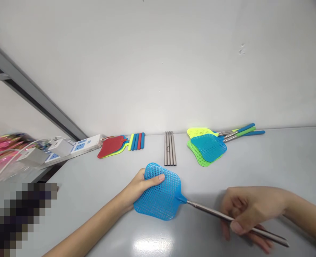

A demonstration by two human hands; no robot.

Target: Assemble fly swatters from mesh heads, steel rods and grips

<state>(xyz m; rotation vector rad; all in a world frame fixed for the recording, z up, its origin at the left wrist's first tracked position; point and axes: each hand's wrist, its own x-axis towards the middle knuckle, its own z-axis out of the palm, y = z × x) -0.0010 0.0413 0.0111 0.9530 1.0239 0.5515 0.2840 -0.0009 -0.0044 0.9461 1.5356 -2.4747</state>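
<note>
A blue mesh fly swatter head is fixed to a metal rod that slants down to the right. My left hand grips the head by its left side, thumb on top and the other fingers hidden behind it. Around the rod's right part, my right hand is closed, thumb against the metal, its fingers a little blurred. The rod's far right end is bare metal, with no coloured grip on it. Both hands hold the swatter above the grey table.
Against the wall lie red, blue and yellow swatter heads, several coloured grips, several metal rods and a pile of swatters with handles. A power strip with chargers and pink plastic-wrapped items are at the left.
</note>
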